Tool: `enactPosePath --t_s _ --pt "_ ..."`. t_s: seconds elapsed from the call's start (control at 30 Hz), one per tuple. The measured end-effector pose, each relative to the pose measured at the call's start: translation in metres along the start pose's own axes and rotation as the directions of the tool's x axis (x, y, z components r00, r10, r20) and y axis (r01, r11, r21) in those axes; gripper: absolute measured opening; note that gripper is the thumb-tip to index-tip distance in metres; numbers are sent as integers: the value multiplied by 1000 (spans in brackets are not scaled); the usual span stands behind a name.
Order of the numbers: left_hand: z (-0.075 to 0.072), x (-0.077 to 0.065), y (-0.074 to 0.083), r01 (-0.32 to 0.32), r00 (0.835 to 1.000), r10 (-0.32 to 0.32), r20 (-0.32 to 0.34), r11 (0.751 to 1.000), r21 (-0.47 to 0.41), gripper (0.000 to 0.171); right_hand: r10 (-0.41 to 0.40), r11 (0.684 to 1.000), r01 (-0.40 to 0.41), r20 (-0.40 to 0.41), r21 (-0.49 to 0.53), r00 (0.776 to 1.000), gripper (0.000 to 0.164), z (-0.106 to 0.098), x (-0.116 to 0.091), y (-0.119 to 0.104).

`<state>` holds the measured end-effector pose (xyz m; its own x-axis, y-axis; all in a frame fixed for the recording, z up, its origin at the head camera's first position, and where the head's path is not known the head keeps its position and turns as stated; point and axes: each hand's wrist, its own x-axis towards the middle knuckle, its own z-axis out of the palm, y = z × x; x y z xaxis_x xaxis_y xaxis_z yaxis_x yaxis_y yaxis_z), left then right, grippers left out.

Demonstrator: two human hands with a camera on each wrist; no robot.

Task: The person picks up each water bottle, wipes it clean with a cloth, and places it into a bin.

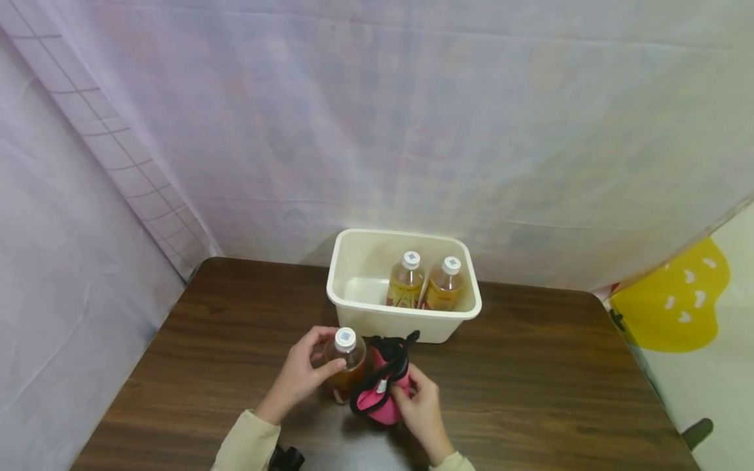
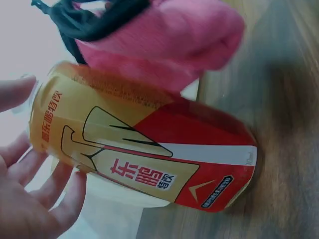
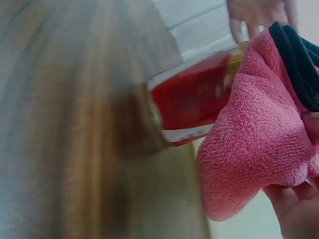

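Note:
My left hand [image 1: 302,373] grips a clear bottle [image 1: 353,374] of brown drink by its upper part, thumb and fingers on opposite sides. The white cap points up; a red and yellow label [image 2: 144,144] wraps the bottle in the left wrist view. Close by on its right, my right hand [image 1: 423,407] pinches a pink fuzzy drawstring pouch [image 3: 254,129] with a black rim and black cord [image 1: 370,390]. The pouch looks soft and slack. Whether the bottle's base touches the table cannot be told.
A cream plastic tub [image 1: 406,317] stands behind my hands on the dark wooden table [image 1: 548,379]. Inside its right half, two similar bottles stand upright, one [image 1: 406,284] left of the other [image 1: 444,288]. A pale curtain [image 1: 412,131] hangs behind the table.

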<state>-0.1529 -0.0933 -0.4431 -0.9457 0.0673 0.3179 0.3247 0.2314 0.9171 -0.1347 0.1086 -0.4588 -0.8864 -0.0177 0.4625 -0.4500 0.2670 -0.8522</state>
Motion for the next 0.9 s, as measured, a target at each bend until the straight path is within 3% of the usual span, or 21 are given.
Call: enactPosePath --t_s 0.13,0.23,0.33,0.47,0.7,0.9 --pt "-3 1 -2 -47 997 48 65 999 -13 39 -36 999 36 10 13 999 28 0 7 9" --pt "-5 3 -4 -44 994 44 101 999 3 37 -39 999 38 28 25 999 30 1 11 13" --pt "-6 4 -6 -53 991 50 127 998 23 36 -37 998 35 52 47 998 31 2 15 9" --pt "-7 6 -6 -61 985 60 163 998 5 38 -93 995 91 75 33 993 32 4 20 -8" --pt "-7 7 -7 -107 984 99 151 993 46 35 -143 988 146 59 -44 988 29 7 28 -42" --pt "-4 6 -9 -176 979 167 116 982 71 38 -203 972 206 38 -115 979 30 11 29 -37"
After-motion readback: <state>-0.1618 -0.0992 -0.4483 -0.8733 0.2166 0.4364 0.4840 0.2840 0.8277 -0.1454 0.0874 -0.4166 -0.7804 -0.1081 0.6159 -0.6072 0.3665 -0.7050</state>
